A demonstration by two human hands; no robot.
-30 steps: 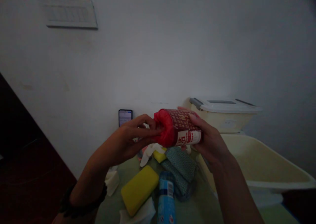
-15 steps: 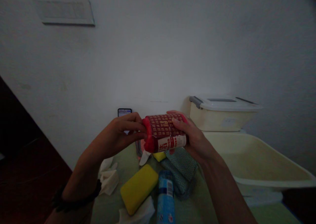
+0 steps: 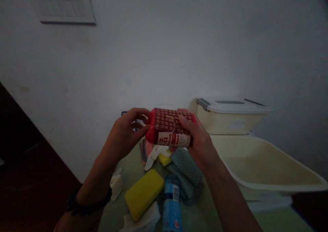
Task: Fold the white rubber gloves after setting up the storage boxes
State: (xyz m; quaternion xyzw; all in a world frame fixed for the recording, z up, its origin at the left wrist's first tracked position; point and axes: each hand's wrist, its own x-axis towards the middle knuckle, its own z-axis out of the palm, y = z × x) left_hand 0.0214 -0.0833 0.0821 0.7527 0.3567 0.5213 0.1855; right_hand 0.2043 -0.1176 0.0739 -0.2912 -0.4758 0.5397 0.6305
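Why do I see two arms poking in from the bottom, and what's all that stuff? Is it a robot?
No robot here! Those are a person's own bare hands, seen by a camera worn on their head, looking forward and down. The right hand holds a shiny red package with writing on it. The left hand has its fingertips at the package's other end. Below, on a green surface, lie a yellow sponge, a blue bottle, a folded grey-green cloth and some crumpled white pieces. To the right are a big open tub and, behind it, a box with a lid.
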